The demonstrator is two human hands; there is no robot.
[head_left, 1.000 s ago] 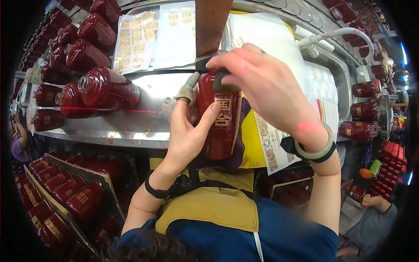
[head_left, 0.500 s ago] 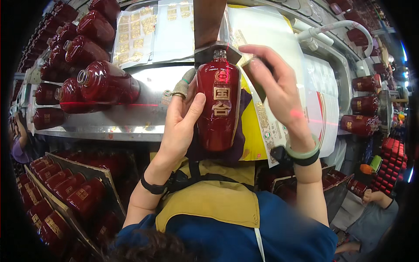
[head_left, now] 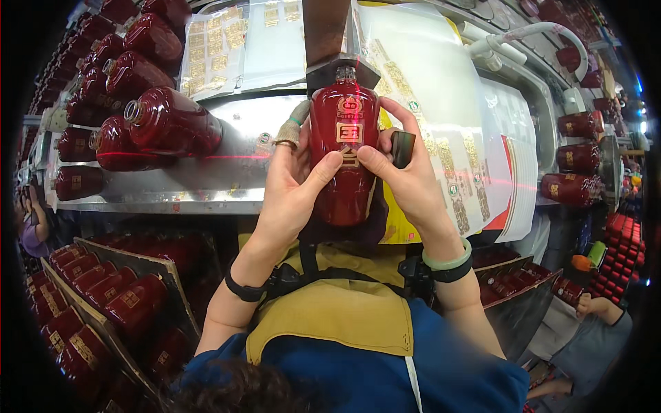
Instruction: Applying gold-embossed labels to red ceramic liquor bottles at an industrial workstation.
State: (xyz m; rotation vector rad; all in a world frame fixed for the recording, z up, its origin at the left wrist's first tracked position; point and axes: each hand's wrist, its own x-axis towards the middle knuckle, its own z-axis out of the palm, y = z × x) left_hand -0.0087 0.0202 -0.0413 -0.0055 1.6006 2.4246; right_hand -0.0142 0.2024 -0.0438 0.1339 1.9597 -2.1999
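Note:
In front of me a dark red glass bottle lies with its open neck pointing away. Gold decals sit on its face, with red laser light across the top one. My left hand grips the bottle's left side, a grey fabric finger cover on one finger. On the other side my right hand closes round it. Both thumbs press the lower gold decal, partly hiding it. A small dark block is tucked among my right fingers; its kind is unclear. Under the bottle is dark cloth.
A brown upright post stands just beyond the neck. Several red bottles crowd the metal bench on the left. Gold decal sheets lie behind, with others at right. Crates of bottles flank me; a co-worker's arm shows lower right.
My right hand has come down and left from above the decal sheets onto the bottle. Both thumbs now meet on its lower decal. The bottle has shifted slightly away from me.

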